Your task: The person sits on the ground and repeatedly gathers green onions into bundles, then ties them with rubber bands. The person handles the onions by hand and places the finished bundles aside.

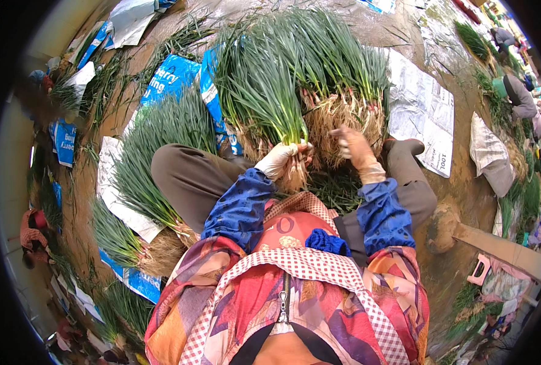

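My left hand (277, 160), in a pale glove, grips a bunch of green alliums, like young garlic or leeks (285, 119), around the pale stems. Its long leaves point away from me, and the stringy roots (293, 177) hang below my fingers. Right of it, my right hand (355, 148) is raised with the index finger stretched toward the bunch. Nothing shows in that gloved hand. Just beyond both hands lies a large pile of the same plants (329, 54), with its tangled brown roots (341, 116) facing me.
To my left, more bundles (165, 123) lie on blue and white plastic sacks (172, 75). A flattened white sack (418, 112) is at right, with another crumpled sack (491, 153) farther out. Loose leaves litter the wet floor (380, 27). Beyond a post (498, 248) stands a pink stool (479, 269). Other people (519, 98) work around.
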`<state>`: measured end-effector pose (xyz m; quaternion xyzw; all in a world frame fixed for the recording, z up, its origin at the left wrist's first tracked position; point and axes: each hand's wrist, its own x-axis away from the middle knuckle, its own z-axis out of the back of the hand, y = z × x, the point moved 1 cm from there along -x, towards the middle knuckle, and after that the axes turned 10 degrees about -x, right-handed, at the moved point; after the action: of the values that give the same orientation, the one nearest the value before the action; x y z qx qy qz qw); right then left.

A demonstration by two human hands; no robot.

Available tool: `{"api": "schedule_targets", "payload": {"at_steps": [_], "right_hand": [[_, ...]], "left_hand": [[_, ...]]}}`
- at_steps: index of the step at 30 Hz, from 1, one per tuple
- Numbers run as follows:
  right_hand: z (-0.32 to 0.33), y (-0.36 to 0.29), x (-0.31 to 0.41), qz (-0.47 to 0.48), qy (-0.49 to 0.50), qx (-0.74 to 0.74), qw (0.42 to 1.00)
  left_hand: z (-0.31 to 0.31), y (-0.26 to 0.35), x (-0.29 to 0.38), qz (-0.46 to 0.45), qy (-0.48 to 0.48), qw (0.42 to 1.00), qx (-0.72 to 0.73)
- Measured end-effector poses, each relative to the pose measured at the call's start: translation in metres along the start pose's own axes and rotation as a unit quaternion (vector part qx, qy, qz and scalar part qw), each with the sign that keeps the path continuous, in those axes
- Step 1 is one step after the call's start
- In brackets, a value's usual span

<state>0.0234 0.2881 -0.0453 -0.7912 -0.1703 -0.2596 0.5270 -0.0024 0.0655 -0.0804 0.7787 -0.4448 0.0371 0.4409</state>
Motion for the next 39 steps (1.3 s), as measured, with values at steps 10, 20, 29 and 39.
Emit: {"api": "schedule_targets", "payload": {"at_steps": [10,20,29,39], "right_hand": [[-0.030,0.046,-0.032,0.008,0.088,-0.274,0.958],[-0.046,0.043,-0.030,0.015,0.038,-0.156,0.987],[-0.046,0.020,-0.015,0.214,0.047,-0.288,0.932],[-0.098,0.022,-0.050,0.164,0.008,0.239,0.957]], "left_hand": [[0.000,-0.008,-0.004,-0.014,0.004,0.997,0.079],[-0.004,-0.011,-0.010,-0.010,0.005,0.991,0.131],[-0.001,-0.025,-0.019,0.014,0.169,0.985,-0.019],[-0.003,-0.026,-0.018,-0.092,0.053,0.994,-0.012]]}}
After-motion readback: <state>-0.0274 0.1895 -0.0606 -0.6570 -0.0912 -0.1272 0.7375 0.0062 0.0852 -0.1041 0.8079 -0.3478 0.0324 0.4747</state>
